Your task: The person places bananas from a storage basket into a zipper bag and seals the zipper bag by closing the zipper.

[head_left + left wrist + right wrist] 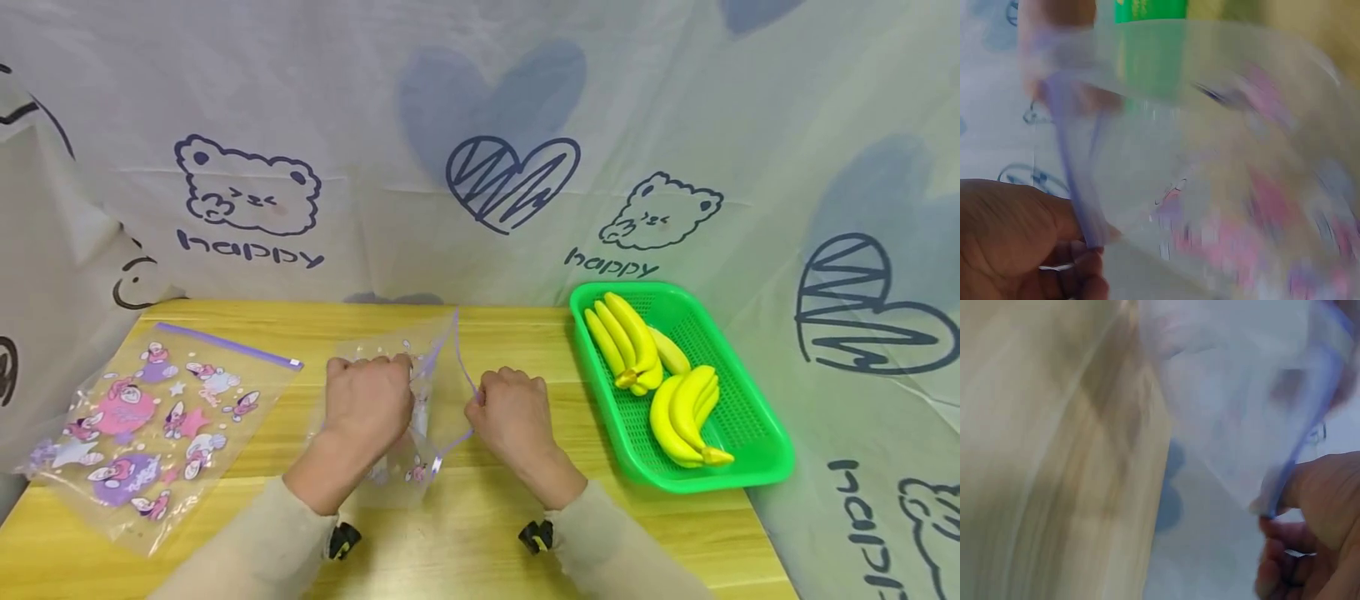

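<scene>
A clear zip bag [415,468] with purple zip edges and small pink and purple prints stands spread between the two hands. My left hand [367,404] pinches its purple edge; in the left wrist view, thumb and fingers [1069,219] close on the strip's end. On the other side my right hand [516,423] pinches the purple zip edge, and the right wrist view has the fingertips at a corner of the bag [1229,419]. Between the hands the mouth of the bag gapes. Part of the bag lies hidden behind the left hand and forearm.
A second printed zip bag [176,417] lies flat at the left, a purple slider strip along its top. At the right, a green plastic basket [757,433] holds several yellow bananas [686,412] in bunches. A patterned cloth [390,242] hangs behind the wooden table [480,550].
</scene>
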Action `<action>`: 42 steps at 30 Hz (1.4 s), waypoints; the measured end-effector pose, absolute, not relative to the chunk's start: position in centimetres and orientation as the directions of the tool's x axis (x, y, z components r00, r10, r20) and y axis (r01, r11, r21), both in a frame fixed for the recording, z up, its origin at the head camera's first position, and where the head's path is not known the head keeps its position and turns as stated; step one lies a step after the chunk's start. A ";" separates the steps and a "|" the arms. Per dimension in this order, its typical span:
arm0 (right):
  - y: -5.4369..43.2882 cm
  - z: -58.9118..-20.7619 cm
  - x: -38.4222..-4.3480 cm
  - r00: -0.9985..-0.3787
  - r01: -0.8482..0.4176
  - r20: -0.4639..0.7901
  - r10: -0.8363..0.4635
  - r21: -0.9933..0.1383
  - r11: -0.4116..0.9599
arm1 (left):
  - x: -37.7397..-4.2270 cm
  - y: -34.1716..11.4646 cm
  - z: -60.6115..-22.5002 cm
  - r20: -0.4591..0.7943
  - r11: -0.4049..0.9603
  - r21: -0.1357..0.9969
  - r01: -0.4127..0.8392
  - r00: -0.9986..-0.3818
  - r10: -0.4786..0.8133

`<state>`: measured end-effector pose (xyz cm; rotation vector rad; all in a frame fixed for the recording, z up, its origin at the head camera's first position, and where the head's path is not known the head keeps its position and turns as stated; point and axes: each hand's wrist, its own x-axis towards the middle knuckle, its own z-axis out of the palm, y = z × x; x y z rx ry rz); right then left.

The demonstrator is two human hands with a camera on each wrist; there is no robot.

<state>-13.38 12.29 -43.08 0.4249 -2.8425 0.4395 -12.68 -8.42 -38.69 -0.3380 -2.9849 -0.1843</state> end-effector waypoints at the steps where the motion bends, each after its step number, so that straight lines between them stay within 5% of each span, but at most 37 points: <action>1: 12.8 -43.0 -13.5 -0.942 -0.286 0.242 -0.231 -0.225 0.931 | -12.8 -9.0 -38.4 0.124 0.973 0.095 0.212 -0.972 0.199; 6: 14.5 -41.7 -13.6 -0.965 -0.222 0.185 -0.188 -0.188 0.957 | -12.3 -12.0 -36.7 0.097 0.983 0.140 0.117 -0.990 0.104; 18: 12.4 -38.3 -12.1 -0.856 -0.453 0.417 -0.307 -0.317 0.833 | -10.6 -12.9 -33.6 0.411 0.940 0.233 0.249 -0.901 0.137; 24: 11.8 -38.2 -11.7 -0.820 -0.506 0.449 -0.355 -0.279 0.816 | -10.1 -12.9 -32.0 0.592 0.929 0.261 0.263 -0.804 0.062; 29: 11.6 -38.4 -11.5 -0.877 -0.443 0.346 -0.334 -0.308 0.842 | -10.6 -14.0 -30.8 0.731 0.931 0.242 0.272 -0.683 0.009; 37: 11.5 -39.9 -11.5 -0.920 -0.387 0.204 -0.336 -0.329 0.861 | -10.1 -12.3 -33.8 0.422 0.937 0.178 0.300 -0.884 0.203; 42: 11.5 -41.2 -11.3 -0.923 -0.381 0.190 -0.335 -0.327 0.865 | -10.5 -10.8 -36.5 0.424 0.939 0.123 0.322 -0.872 0.243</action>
